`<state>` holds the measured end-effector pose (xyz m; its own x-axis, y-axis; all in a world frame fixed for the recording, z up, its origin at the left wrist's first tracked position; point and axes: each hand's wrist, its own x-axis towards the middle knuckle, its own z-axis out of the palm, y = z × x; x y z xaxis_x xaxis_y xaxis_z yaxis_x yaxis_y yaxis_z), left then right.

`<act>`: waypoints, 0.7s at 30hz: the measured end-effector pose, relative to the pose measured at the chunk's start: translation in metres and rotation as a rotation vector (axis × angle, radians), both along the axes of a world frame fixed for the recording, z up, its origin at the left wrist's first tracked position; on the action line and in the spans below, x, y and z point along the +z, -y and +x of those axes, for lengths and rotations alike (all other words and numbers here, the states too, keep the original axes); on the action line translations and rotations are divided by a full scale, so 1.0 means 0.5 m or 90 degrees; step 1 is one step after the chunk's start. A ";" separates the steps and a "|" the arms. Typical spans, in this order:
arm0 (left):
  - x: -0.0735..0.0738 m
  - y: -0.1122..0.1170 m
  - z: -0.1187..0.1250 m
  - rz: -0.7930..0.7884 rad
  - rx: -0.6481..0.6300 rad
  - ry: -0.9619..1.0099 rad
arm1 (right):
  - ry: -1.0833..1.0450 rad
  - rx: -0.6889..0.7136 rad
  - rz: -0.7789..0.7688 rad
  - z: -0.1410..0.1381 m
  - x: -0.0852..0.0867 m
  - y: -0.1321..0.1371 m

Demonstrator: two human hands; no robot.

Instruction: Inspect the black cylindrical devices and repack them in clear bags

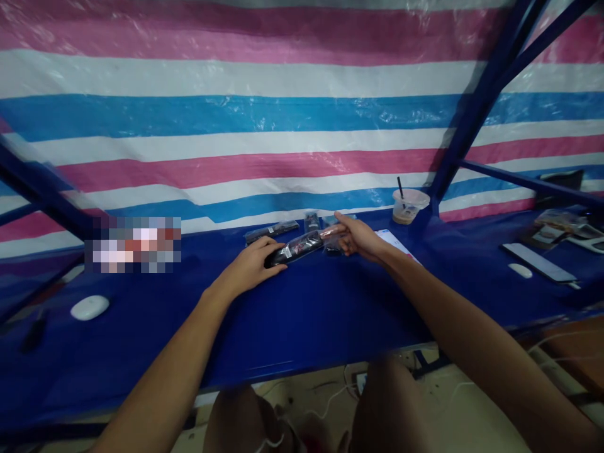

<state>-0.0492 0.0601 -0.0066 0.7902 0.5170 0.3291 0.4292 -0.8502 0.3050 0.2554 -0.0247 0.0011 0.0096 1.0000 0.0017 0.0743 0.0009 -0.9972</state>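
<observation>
A long black item in a clear plastic wrapper (302, 246), with a small white label, lies slantwise above the blue table. My left hand (257, 264) grips its left end between thumb and fingers. At the other end is my right hand (361, 239), its index finger stretched along the wrapper, the thumb raised apart and the remaining fingers bent. Behind the held package lie another black wrapped package (274, 233) and a smaller wrapped black piece (312, 221). A further wrapped item (333, 249) is partly hidden by my right hand.
The blue table (302, 327) backs onto a striped plastic sheet (283, 119). A plastic cup with a straw (409, 206) and white paper (396, 244) are at right. Beyond are a phone-like slab (538, 262) and a white mouse (520, 270). Another white mouse (89, 307) sits left, near a blurred patch.
</observation>
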 end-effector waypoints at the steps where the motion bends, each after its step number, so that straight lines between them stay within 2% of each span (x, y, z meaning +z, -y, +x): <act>1: -0.001 0.000 0.000 0.002 -0.001 -0.001 | -0.016 0.012 -0.029 0.001 0.002 0.001; 3: -0.003 -0.001 0.000 0.005 -0.002 -0.006 | -0.050 0.041 -0.083 0.004 0.004 0.004; 10: -0.007 0.000 0.000 0.010 -0.012 -0.020 | -0.076 0.062 -0.099 -0.006 -0.010 0.005; 14: -0.009 0.000 0.003 0.006 -0.004 -0.002 | -0.121 0.039 -0.101 -0.012 -0.002 0.007; 18: -0.015 -0.012 -0.003 -0.006 0.010 -0.011 | -0.149 0.024 -0.132 0.006 0.011 0.006; 21: -0.019 -0.028 -0.018 -0.020 0.025 -0.022 | -0.143 -0.054 -0.108 0.026 0.011 -0.001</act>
<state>-0.0582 0.0742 -0.0159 0.7796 0.5573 0.2857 0.4724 -0.8228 0.3160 0.2683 -0.0239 0.0067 0.0746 0.9814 -0.1770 -0.1556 -0.1639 -0.9741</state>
